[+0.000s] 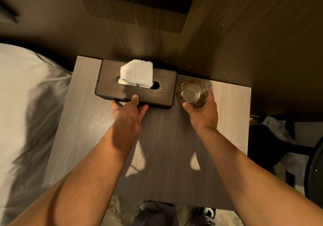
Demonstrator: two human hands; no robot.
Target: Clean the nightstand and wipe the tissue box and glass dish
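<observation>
Far to the left of the left grip (128,111): white bedding (26,94), no part of this job.

Holds the tissue box (111,89) with the left grip, closed on the near long side, thumb on the lid and fingers curled under the near edge. Sits just beyond that grip, toward the wall, with one white tissue (137,73) standing out of the slot.

Between the two grips: bare tabletop (166,147), shaded by the forearms.

Holds the glass dish (192,93) with the right grip (203,114), closed around its near and right sides, thumb at the near left rim. Stands just beyond that grip and just beside the right end of the tissue box; touching it or not, cannot tell.

As a judgement: probably at a moving step, either taking both things off the tabletop or setting them back. No cloth, wipe or spray in view in either grip or anywhere around them, so no wiping under way now. No proof that any surface is already cleaned, so best to count box, dish and tabletop as not yet wiped.

Hard to make out: pale specks on the lid to the right of the slot, maybe dust, maybe glare. Cannot tell if box or dish is lifted or resting. Hides the fingers of the left grip under the box. Dim light and heavy shadow over the tabletop, so dust there cannot be judged. Cuts off a dark round thing (314,173) far right of the right grip.
</observation>
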